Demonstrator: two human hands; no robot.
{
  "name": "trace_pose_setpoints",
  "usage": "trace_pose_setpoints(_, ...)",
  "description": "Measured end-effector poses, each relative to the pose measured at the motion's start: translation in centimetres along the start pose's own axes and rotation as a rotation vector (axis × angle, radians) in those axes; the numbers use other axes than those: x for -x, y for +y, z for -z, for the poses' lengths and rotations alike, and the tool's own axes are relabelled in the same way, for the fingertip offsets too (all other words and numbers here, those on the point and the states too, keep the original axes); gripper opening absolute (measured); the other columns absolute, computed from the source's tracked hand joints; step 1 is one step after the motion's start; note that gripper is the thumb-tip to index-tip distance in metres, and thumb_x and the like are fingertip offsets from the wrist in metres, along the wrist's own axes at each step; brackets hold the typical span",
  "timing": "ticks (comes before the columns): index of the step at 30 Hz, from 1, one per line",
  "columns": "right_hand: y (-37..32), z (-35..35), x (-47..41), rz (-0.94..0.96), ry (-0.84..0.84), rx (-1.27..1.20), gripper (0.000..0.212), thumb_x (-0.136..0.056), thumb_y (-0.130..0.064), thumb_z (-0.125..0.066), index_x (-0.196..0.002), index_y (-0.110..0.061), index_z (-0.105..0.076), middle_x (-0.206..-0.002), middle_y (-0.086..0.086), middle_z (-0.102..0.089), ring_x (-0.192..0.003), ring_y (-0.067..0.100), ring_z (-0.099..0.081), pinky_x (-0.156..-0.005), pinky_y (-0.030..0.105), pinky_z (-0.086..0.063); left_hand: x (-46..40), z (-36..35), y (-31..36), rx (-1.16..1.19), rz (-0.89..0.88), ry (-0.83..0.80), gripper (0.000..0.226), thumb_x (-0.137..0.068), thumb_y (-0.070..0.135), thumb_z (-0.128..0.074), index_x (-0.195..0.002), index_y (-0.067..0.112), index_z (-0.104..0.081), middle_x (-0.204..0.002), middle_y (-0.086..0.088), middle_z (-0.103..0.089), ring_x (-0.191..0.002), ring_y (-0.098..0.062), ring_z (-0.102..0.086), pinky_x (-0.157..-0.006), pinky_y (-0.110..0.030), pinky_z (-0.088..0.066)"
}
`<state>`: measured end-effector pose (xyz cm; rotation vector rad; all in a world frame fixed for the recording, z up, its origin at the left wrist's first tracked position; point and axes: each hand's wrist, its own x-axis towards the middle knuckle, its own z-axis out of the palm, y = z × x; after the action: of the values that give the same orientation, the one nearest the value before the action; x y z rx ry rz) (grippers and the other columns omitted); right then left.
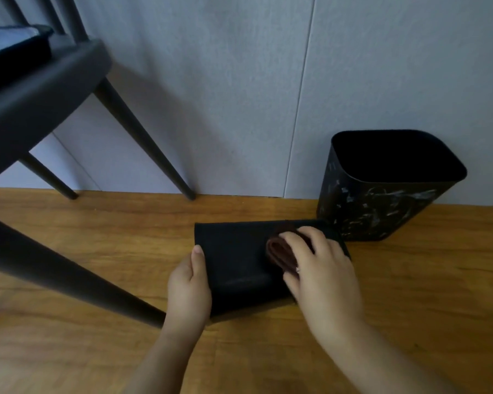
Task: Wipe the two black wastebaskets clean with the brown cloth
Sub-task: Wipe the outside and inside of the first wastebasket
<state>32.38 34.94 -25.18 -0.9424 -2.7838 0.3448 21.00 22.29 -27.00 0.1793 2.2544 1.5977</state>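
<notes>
Head view: one black wastebasket (234, 265) lies on its side on the wooden floor (97, 237), its matte wall facing up. Just beside it, against the grey wall (211, 95), the second wastebasket (382, 211) stands upright, mouth open, its side streaked with white smears. The right hand (322, 268) presses a folded brown cloth (279, 251) onto the lying wastebasket, its grip curled over the cloth. The left hand (190, 285) holds that wastebasket's near edge, thumb on top. No writing is readable.
</notes>
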Motion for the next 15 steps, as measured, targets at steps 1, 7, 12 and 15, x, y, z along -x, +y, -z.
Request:
trace_pose_setpoints(1, -0.8, -0.1, 0.3, 0.019, 0.007, -0.035, 0.07, -0.069, -0.028, -0.081, -0.133, -0.028, -0.053, -0.138, 0.001, -0.051, -0.12, 0.027, -0.053, -0.096, 0.044, -0.049, -0.1, 0.0, 0.0, 0.007, 0.003, -0.003, 0.039, -0.102, 0.043, -0.029, -0.089, 0.022, -0.059, -0.088, -0.003, -0.065, -0.083, -0.018, -0.064, -0.064, -0.027, -0.046)
trace_pose_setpoints(7, -3.6, -1.7, 2.9, 0.339, -0.017, -0.157, 0.076, -0.053, -0.035, -0.09, -0.121, -0.033, -0.056, -0.127, -0.005, -0.055, -0.106, 0.02, -0.059, -0.085, 0.036, -0.055, -1.0, 0.4, 0.1, 0.003, 0.004, -0.044, 0.048, -0.101, 0.044, -0.03, -0.086, 0.011, -0.062, -0.081, -0.016, -0.067, -0.079, -0.034, -0.066, -0.073, -0.047, -0.055)
trace_pose_setpoints(12, 1.9, -1.3, 0.0, -0.058, 0.138, -0.058, 0.065, -0.074, -0.024, -0.076, -0.134, -0.026, -0.051, -0.136, 0.0, -0.052, -0.119, 0.022, -0.052, -0.096, 0.039, -0.05, -2.4, 0.2, 0.9, -0.053, 0.071, -0.062, 0.035, -0.1, 0.049, -0.029, -0.091, 0.028, -0.055, -0.095, -0.002, -0.062, -0.087, -0.017, -0.061, -0.063, -0.028, -0.043)
trace_pose_setpoints(15, 3.8, -1.2, -1.2, -0.112, 0.123, -0.042, 0.062, -0.079, -0.023, -0.073, -0.137, -0.021, -0.051, -0.136, 0.003, -0.051, -0.117, 0.024, -0.051, -0.092, 0.037, -0.051, -2.3, 0.8, 0.8, 0.075, 0.107, -0.131, 0.039, -0.095, 0.059, -0.029, -0.095, 0.031, -0.056, -0.101, -0.001, -0.063, -0.094, -0.019, -0.062, -0.074, -0.033, -0.047)
